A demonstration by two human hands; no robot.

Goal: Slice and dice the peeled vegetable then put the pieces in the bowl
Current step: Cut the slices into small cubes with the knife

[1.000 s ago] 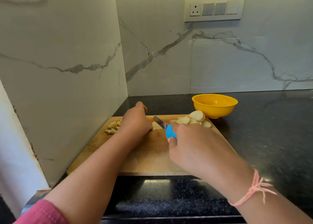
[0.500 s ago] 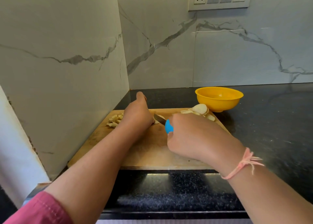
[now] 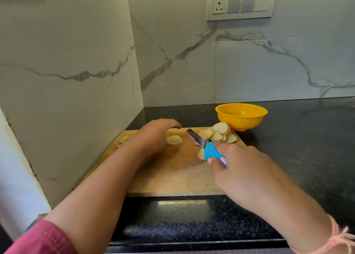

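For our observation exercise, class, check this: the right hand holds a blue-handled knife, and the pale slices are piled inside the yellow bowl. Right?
Not quite. The head view shows the slices piled on the wooden board, beside the yellow bowl. The right hand does hold the blue-handled knife.

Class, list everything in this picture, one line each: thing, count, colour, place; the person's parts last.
counter: one, black, along the walls
cutting board: one, wooden, on the counter
bowl: one, yellow, behind the board's right corner
slices: a pile, pale, board's far right
small stack: one, pale, board's far middle
diced pieces: several, pale, board's far left
knife: one, blue handle, above the board
switch panel: one, white-grey, back wall
bracelet: one, pink, right wrist
sleeve: one, pink, left arm
left hand: one, over the board's left
right hand: one, gripping the knife
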